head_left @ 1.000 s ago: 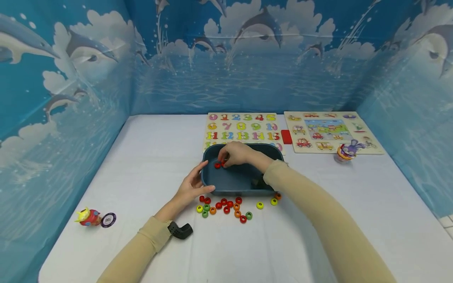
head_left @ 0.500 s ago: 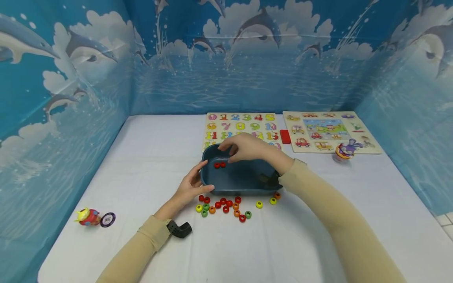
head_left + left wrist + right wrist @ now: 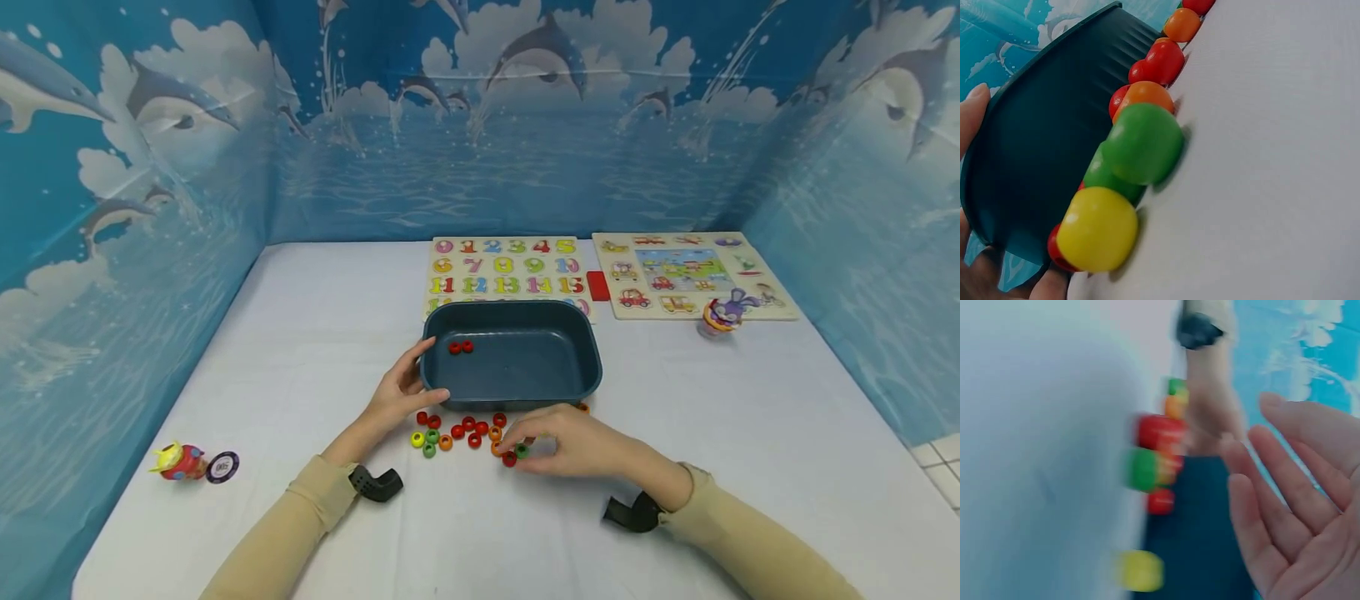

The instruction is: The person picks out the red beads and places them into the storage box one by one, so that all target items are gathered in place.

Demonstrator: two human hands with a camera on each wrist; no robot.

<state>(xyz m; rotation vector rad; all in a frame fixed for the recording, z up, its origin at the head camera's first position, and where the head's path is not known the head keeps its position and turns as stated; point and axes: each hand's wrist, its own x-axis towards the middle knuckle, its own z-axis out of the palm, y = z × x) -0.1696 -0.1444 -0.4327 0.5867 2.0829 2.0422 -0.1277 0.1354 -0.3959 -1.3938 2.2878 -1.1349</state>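
Note:
A dark blue plastic tray (image 3: 525, 362) has two red beads (image 3: 461, 347) inside near its left end. My left hand (image 3: 390, 404) holds the tray's left end, thumb at the front wall and fingers along the side. Several red, orange, green and yellow beads lie along the tray's front; a yellow bead (image 3: 1097, 229) and a green bead (image 3: 1146, 144) are close in the left wrist view. Over the right part of this row reaches my right hand (image 3: 581, 442), its fingertips around a red bead (image 3: 509, 459) and a green bead (image 3: 522, 451). The right wrist view shows its fingers (image 3: 1263, 512) spread, holding nothing.
Behind the tray lies a number puzzle board (image 3: 506, 267), partly covered by it. A vehicle picture puzzle (image 3: 686, 275), a red card (image 3: 597, 286) and a rabbit figure (image 3: 723, 315) are at the back right. A red-and-yellow toy (image 3: 180, 461) and a round chip (image 3: 222, 467) sit at left.
My right hand has left the tray's inside, where two red beads lie, and come forward and down to the beads in front. The left hand stays on the tray.

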